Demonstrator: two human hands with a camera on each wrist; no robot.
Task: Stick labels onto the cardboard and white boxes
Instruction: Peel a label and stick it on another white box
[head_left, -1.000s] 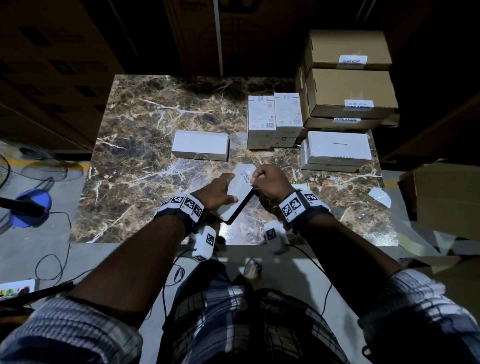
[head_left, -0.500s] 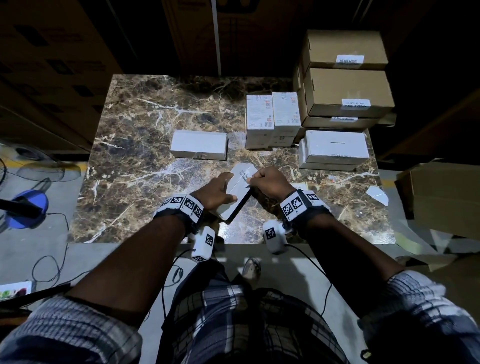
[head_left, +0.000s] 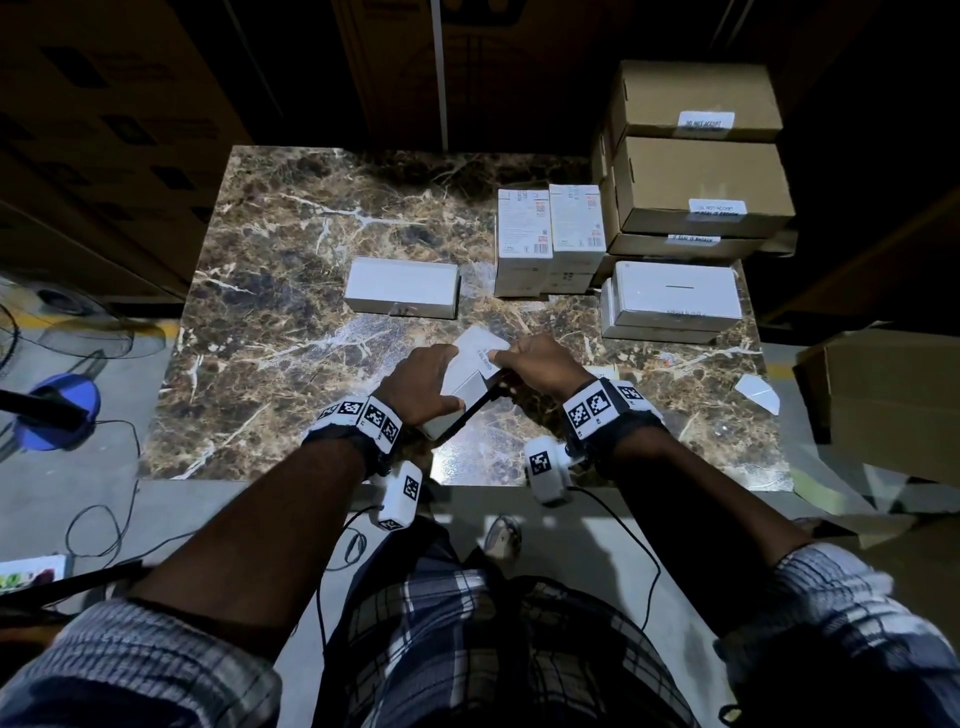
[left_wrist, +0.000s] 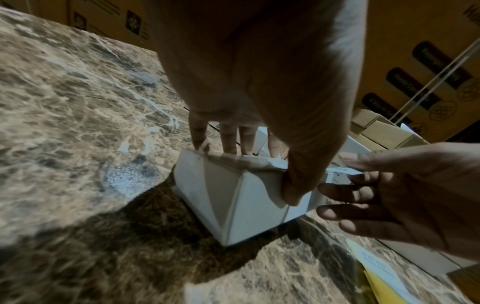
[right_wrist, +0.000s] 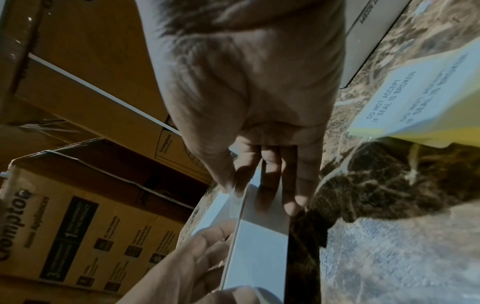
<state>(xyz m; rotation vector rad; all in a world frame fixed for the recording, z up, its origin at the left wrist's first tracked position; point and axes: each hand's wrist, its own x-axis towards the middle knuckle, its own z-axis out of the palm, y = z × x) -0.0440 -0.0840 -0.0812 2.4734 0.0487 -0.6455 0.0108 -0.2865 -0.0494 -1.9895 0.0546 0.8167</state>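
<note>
My left hand (head_left: 423, 379) grips a small white box (head_left: 465, 387), tilted up on one edge near the front of the marble table (head_left: 285, 249). My right hand (head_left: 540, 364) pinches a white printed label (head_left: 485, 358) against the box's top far corner, thumb on top and fingers down the side. The left wrist view shows the left thumb on the box (left_wrist: 241, 197), while the right hand (left_wrist: 389, 191) holds the label (left_wrist: 342, 170). In the right wrist view the fingers (right_wrist: 270, 185) lie along the box (right_wrist: 259, 236).
A plain white box (head_left: 402, 288) lies mid-table. Two upright printed white boxes (head_left: 550, 234), stacked white boxes (head_left: 675, 301) and labelled cardboard boxes (head_left: 701, 182) fill the back right. A label sheet (right_wrist: 415, 98) lies beside my right wrist. A paper scrap (head_left: 758, 392) lies at the right.
Both hands stay on the tilted white box. The right thumb has shifted a little to the left along the label on the box's top.
</note>
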